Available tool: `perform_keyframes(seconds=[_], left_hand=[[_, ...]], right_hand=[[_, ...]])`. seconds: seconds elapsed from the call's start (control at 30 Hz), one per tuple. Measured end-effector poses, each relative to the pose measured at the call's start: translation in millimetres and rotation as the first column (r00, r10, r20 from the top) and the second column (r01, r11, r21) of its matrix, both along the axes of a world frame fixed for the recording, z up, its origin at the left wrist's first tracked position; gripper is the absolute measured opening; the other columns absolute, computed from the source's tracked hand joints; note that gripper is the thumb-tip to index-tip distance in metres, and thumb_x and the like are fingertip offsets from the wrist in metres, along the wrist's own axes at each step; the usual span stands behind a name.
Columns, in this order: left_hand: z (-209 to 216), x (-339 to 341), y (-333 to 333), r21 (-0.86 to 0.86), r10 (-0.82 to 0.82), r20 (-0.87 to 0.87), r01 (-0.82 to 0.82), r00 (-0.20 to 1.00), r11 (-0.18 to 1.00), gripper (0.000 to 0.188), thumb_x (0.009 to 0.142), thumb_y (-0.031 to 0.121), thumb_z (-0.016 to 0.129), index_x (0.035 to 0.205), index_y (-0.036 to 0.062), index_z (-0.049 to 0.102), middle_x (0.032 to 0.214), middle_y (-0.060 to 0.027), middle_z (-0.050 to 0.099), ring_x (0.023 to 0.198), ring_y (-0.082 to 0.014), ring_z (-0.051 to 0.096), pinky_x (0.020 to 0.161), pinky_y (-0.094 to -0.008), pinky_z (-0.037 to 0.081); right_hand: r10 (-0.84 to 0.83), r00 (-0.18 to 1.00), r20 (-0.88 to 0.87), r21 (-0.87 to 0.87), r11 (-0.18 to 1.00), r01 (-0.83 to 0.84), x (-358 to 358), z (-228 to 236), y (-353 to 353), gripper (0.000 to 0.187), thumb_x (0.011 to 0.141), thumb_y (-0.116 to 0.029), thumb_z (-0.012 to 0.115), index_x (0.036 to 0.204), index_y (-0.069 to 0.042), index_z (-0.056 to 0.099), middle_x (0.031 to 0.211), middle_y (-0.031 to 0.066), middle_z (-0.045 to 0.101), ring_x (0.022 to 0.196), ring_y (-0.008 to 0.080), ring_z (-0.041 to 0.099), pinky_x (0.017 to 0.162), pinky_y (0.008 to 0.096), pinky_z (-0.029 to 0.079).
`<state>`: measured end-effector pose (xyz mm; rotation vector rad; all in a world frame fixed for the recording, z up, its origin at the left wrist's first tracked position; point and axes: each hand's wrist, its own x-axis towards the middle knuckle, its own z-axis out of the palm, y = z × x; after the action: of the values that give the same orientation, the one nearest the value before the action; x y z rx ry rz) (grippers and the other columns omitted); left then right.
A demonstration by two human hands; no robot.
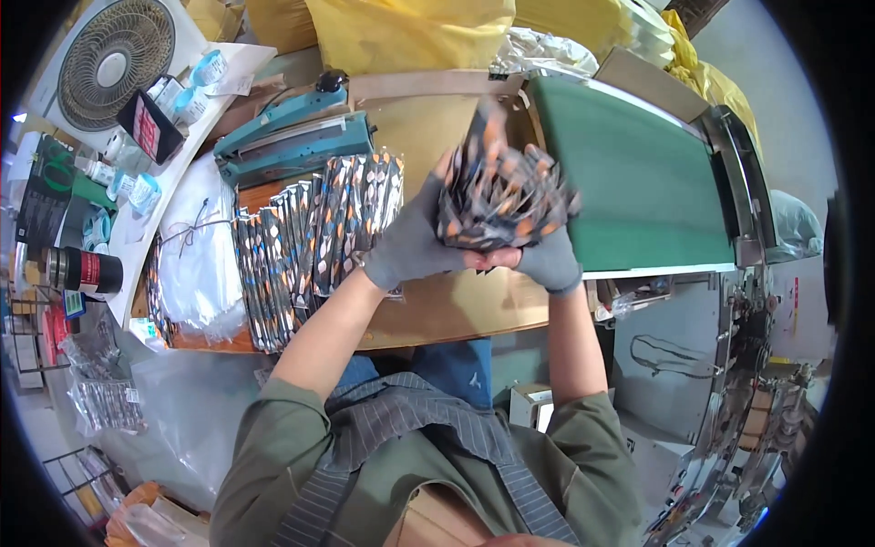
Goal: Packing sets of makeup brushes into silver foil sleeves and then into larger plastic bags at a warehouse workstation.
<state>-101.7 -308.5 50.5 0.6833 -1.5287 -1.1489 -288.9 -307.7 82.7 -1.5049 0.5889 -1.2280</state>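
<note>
Both grey-gloved hands clench a fanned bundle of dark patterned foil sachets (501, 196), raised above the wooden table (456, 310): the left hand (410, 242) wraps its left side, the right hand (547, 260) cups its near right. A long row of matching sachets (310, 237) lies left, a green conveyor belt (638, 182) right.

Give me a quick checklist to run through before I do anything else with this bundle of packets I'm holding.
1. Both hands on the bundle of packets: ok, left hand and right hand grip it.
2. Bundle squared up: not ok, the packets splay out unevenly.
3. Green conveyor belt bare beside the bundle: ok.
4. Belt running: cannot tell.
5. Row of packets on the wooden table standing in order: ok.
6. Teal heat sealer closed: ok.
</note>
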Motion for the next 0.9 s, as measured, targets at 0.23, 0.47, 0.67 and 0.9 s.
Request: perform_keyframes(seconds=[0.23, 0.47, 0.67, 0.9], left_hand=[[11.2, 3.4, 38.1, 0.069, -0.069, 0.288, 0.051, 0.955, 0.996, 0.079, 0.058, 0.023, 0.082, 0.124, 0.0041, 0.043, 0.116, -0.0111, 0.056, 0.104, -0.0209, 0.056, 0.092, -0.0314, 0.044], [1.2, 49.1, 126.8, 0.674, -0.230, -0.469, 0.514, 0.853, 0.531, 0.038, 0.075, 0.021, 0.069, 0.107, 0.0047, 0.057, 0.097, -0.0041, 0.060, 0.089, -0.0131, 0.055, 0.082, -0.0268, 0.043], [-34.9, 195.3, 168.7, 0.463, 0.148, 0.279, -0.268, 0.949, 0.845, 0.031, 0.079, 0.021, 0.067, 0.103, 0.0024, 0.062, 0.090, -0.0050, 0.065, 0.086, -0.0131, 0.060, 0.081, -0.0271, 0.046], [-52.5, 416.1, 183.3, -0.071, 0.516, 0.799, -0.803, 0.310, 0.592, 0.026, 0.079, 0.031, 0.064, 0.080, 0.0042, 0.063, 0.072, -0.0103, 0.063, 0.067, -0.0201, 0.057, 0.067, -0.0327, 0.046]], right_hand=[[-0.178, 0.984, -0.007, 0.348, 0.922, 0.169, 46.8, 19.0, 56.5, 0.086, 0.061, -0.010, 0.082, 0.132, -0.003, 0.035, 0.116, 0.0099, 0.050, 0.104, 0.0158, 0.051, 0.090, 0.0289, 0.044], [0.369, 0.929, 0.004, 0.525, 0.790, -0.316, 79.1, 37.5, 74.6, 0.080, 0.065, -0.033, 0.072, 0.130, 0.003, 0.043, 0.116, 0.0158, 0.056, 0.101, 0.0218, 0.057, 0.089, 0.0323, 0.042], [0.402, 0.872, 0.280, 0.568, 0.663, -0.488, 133.1, -17.4, 87.6, 0.024, 0.069, -0.021, 0.064, 0.068, -0.005, 0.047, 0.069, 0.0093, 0.052, 0.075, 0.0241, 0.056, 0.069, 0.0365, 0.049], [0.428, 0.879, 0.211, 0.580, 0.669, -0.465, 181.7, -22.8, 93.4, 0.028, 0.077, -0.029, 0.056, 0.071, -0.002, 0.053, 0.073, 0.0119, 0.056, 0.075, 0.0243, 0.058, 0.072, 0.0348, 0.048]])
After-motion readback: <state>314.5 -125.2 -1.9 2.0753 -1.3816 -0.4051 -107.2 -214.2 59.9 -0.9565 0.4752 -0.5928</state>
